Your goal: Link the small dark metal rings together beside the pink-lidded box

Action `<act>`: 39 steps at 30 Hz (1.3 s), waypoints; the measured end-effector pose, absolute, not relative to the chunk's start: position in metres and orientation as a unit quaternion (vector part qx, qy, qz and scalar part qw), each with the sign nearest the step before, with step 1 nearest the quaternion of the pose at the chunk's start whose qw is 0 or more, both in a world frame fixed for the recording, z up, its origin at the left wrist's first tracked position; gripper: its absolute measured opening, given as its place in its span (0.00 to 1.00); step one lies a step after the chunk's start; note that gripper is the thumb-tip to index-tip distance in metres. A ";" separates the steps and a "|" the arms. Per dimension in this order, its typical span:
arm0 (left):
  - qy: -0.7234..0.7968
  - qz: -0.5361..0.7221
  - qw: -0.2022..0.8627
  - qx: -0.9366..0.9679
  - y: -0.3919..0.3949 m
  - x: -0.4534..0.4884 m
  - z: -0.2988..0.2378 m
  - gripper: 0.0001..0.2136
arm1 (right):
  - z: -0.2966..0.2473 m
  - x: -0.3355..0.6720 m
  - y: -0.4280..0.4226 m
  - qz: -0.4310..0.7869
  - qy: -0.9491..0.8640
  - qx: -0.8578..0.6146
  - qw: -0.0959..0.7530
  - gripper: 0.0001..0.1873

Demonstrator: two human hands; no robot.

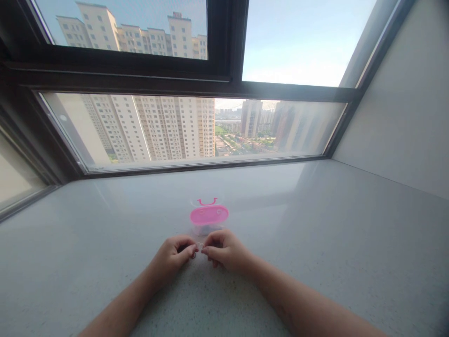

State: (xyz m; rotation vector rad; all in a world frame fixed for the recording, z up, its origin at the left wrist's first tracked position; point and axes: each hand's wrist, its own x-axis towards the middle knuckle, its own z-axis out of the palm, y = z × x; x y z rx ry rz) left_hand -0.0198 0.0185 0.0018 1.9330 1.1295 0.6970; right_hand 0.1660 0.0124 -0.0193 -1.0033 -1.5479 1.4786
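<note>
Head view is filled by a pale stone sill (315, 224) under a window (224, 79). A small clear piece (199, 246) is held just above the sill, near its middle. It is pinched from either side by the curled left hand (173, 255) and right hand (224, 250), fingertips closed on it. What the piece is cannot be told. A pink-lidded box (209, 217) is set just behind the hands.

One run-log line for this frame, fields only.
left hand: pinching small clear piece | right hand: pinching same piece | pink-lidded box: lid on, just beyond hands | surface: grey sill
</note>
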 end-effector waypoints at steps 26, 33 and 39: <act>0.448 0.280 0.381 0.758 0.019 -0.018 -0.001 0.11 | -0.017 0.167 0.010 0.579 -0.602 -0.394 0.384 0.14; 0.454 0.274 0.376 0.759 0.017 -0.017 0.003 0.11 | -0.019 0.168 0.010 0.583 -0.596 -0.399 0.382 0.15; 0.450 0.276 0.376 0.761 0.017 -0.016 0.004 0.11 | -0.020 0.169 0.011 0.598 -0.585 -0.388 0.386 0.10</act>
